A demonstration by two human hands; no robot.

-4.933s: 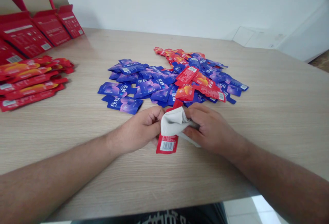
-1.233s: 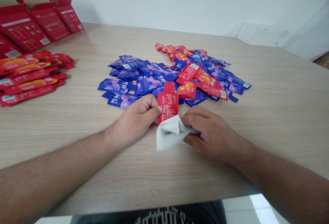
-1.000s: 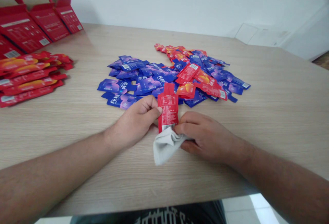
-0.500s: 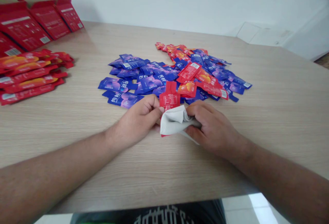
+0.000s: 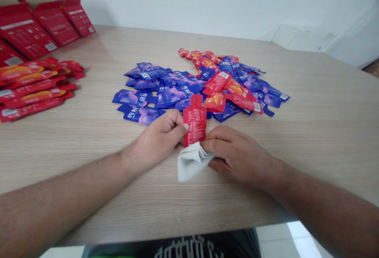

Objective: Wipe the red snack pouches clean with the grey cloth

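Now, you are gripping a red foil sachet (image 5: 194, 120) upright in your left hand (image 5: 156, 133), its left edge pinched between curled fingers and thumb. The sachet's narrow spout points away from you, toward the pile. Its face is carrying a white panel of small printed text, too small to read at this view.

Your right hand (image 5: 237, 155) is closed on a crumpled white cloth (image 5: 192, 162), with the soft, knit-textured fabric bunched against the sachet's lower end. Both hands are resting just above the pale wood-grain table (image 5: 325, 131), and the sachet is standing just in front of the pile.

That loose pile is spreading across the middle of the table and is mixing glossy blue sachets (image 5: 136, 99), printed with large white Chinese characters, with further red sachets (image 5: 217, 83) showing barcode panels and orange graphics. To your left, more red sachets (image 5: 29, 92) are lying in a neat overlapping row, with orange graphics and white labels. Behind them, open red cartons (image 5: 26, 29) are standing near the table's far corner, each showing white text and a barcode label.
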